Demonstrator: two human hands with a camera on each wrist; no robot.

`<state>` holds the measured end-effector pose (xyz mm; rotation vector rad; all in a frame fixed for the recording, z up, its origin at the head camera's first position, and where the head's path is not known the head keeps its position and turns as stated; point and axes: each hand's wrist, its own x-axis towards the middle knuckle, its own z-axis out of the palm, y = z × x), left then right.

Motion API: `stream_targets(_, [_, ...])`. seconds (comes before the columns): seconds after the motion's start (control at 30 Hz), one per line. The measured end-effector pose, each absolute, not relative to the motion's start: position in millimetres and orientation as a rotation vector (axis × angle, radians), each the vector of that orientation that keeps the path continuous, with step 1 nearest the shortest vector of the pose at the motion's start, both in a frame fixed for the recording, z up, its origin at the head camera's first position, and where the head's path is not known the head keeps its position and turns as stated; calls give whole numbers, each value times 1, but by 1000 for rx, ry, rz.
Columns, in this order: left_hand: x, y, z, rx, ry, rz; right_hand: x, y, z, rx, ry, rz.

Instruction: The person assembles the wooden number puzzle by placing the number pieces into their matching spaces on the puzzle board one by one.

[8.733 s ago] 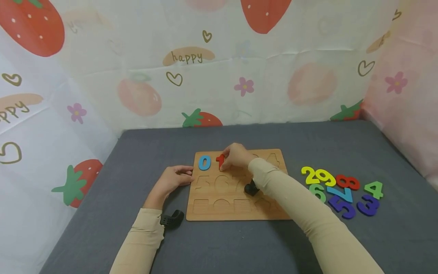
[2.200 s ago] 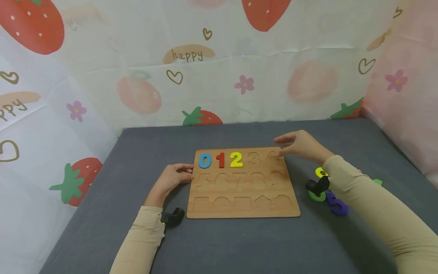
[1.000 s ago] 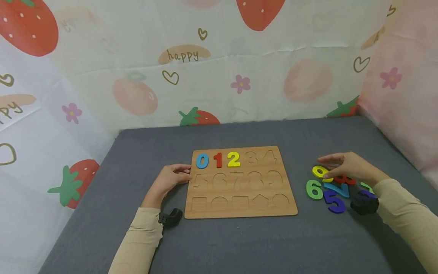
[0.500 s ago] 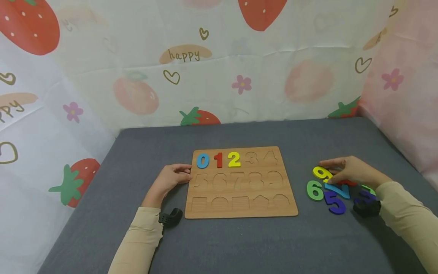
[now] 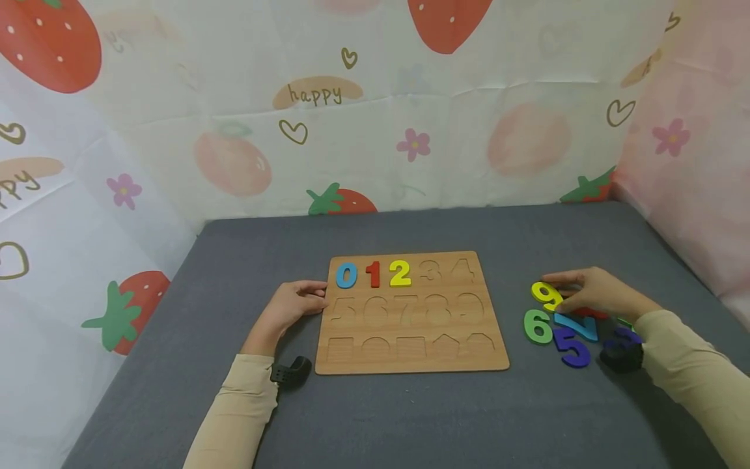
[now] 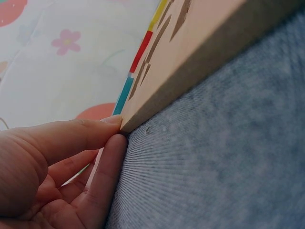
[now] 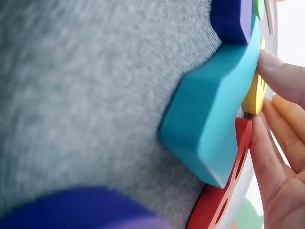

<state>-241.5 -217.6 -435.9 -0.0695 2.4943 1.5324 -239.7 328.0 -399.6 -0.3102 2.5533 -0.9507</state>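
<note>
White fabric printed with strawberries, peaches, pink flowers and the word "happy" [image 5: 363, 159] hangs behind and to the left of a table spread with dark grey cloth [image 5: 445, 417]; pinkish fabric [image 5: 703, 202] closes off the right side. On the cloth lies a rectangular light-brown wooden board [image 5: 410, 330] with three rows of cut recesses. Along its top row, from the left, sit a blue numeral 0 [image 5: 339, 276], a red numeral 1 [image 5: 374, 274] and a yellow numeral 2 [image 5: 400, 283]. The person's left hand [image 5: 293, 306] holds the board's left edge between thumb and finger.

To the right of the board, well apart from it, the right hand [image 5: 603, 291] pinches a yellow numeral 9 [image 7: 255, 99] narrowly between thumb and fingers, low over the table. Nearest to it are a light-blue numeral 7 [image 7: 205, 114] and a red numeral 8 [image 5: 590, 313], the latter partly covered by that hand. A green numeral 6 [image 5: 529, 329] and a purple numeral 5 [image 5: 562, 338] lie closer to the board, while a purple numeral 3 [image 5: 628, 335] is partly hidden behind a black wrist device [image 5: 622, 357]. Beige sleeves [image 5: 240, 397] cover both forearms.
</note>
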Motion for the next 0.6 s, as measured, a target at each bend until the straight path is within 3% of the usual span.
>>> stream_targets(0.6, [-241, -218, -435, -63, 2500, 1521, -243, 301, -401, -270, 2693, -877])
